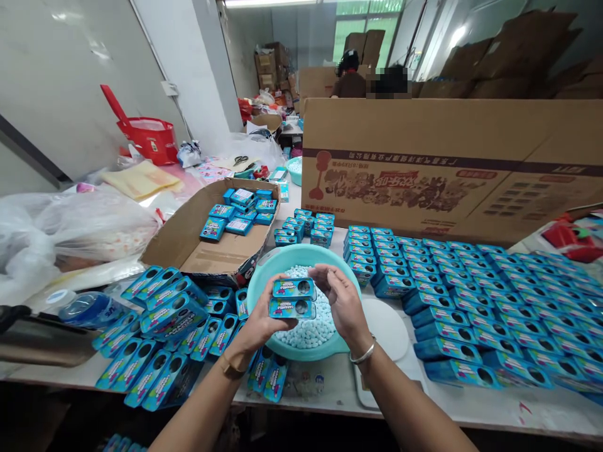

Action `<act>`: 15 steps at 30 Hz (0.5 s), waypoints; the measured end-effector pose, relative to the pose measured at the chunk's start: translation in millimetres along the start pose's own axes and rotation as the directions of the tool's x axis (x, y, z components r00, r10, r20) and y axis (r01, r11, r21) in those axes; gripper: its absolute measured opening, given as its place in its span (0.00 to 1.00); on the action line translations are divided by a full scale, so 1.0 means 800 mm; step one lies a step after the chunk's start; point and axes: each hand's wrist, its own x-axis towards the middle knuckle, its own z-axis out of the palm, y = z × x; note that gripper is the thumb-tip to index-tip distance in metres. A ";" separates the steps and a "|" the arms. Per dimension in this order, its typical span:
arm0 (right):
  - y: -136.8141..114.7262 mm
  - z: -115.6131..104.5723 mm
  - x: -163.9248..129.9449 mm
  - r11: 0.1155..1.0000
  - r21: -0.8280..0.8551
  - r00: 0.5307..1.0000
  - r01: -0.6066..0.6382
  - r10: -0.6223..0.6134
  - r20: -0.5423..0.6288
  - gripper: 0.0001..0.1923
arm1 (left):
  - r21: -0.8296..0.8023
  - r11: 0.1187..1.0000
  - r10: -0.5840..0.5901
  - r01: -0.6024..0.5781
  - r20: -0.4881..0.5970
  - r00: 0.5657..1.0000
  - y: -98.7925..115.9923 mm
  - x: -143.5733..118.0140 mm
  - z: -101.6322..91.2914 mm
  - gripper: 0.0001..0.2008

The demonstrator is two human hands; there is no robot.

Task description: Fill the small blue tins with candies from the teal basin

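My left hand (pixel 264 314) is closed around two small blue candy boxes (pixel 293 289), stacked one above the other, each with a round dark opening toward the right end. My right hand (pixel 340 304) is just right of the boxes, fingers loosely curved and nothing visible in them; part of the palm is hidden. Beneath both hands is a turquoise basin (pixel 264 258) of small pale blue candies (pixel 301 336). A white weighing scale (pixel 384 326) stands by my right wrist.
Rows of blue boxes (pixel 452 314) cover the table's right side, backed by a large carton (pixel 424 138). More boxes (pixel 174 314) cluster at left, near an open cardboard tray (pixel 221 254) and a blue-labelled bottle (pixel 92 307). A person (pixel 351 78) is visible beyond the carton.
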 end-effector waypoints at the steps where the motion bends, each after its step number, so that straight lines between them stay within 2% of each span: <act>1: -0.002 0.001 -0.005 0.999 -0.029 1.000 0.026 -0.026 -0.008 0.15 | 0.006 1.000 0.015 -0.015 0.014 1.000 0.002 -0.003 0.000 0.41; 5: -0.012 0.003 -0.021 0.968 -0.193 0.986 0.159 -0.165 -0.014 0.16 | 0.039 0.996 0.081 -0.085 0.093 0.992 0.009 -0.012 0.000 0.37; 7: -0.017 0.004 -0.030 0.951 -0.243 0.981 0.191 -0.189 0.030 0.18 | 0.019 0.997 0.067 -0.069 0.076 0.995 0.011 -0.017 0.002 0.37; 9: -0.020 0.004 -0.041 0.934 -0.297 0.977 0.198 -0.164 0.137 0.20 | -0.020 0.999 0.046 -0.046 0.018 0.999 0.012 -0.027 0.004 0.39; 11: -0.020 0.000 -0.051 0.905 -0.368 0.955 0.212 -0.112 0.273 0.24 | -0.052 0.997 0.048 -0.052 -0.076 0.996 0.011 -0.043 0.006 0.41; 13: -0.014 -0.008 -0.056 0.878 -0.427 0.936 0.216 -0.062 0.346 0.25 | -0.047 0.994 0.083 -0.096 -0.228 0.970 0.007 -0.064 0.007 0.42; 14: -0.009 -0.012 -0.056 0.872 -0.448 0.940 0.198 -0.039 0.340 0.25 | -0.024 0.992 0.111 -0.126 -0.335 0.936 0.005 -0.076 0.007 0.43; 15: -0.004 -0.015 -0.054 0.870 -0.464 0.950 0.166 -0.016 0.311 0.24 | 0.014 0.988 0.145 -0.155 -0.452 0.880 0.003 -0.087 0.006 0.43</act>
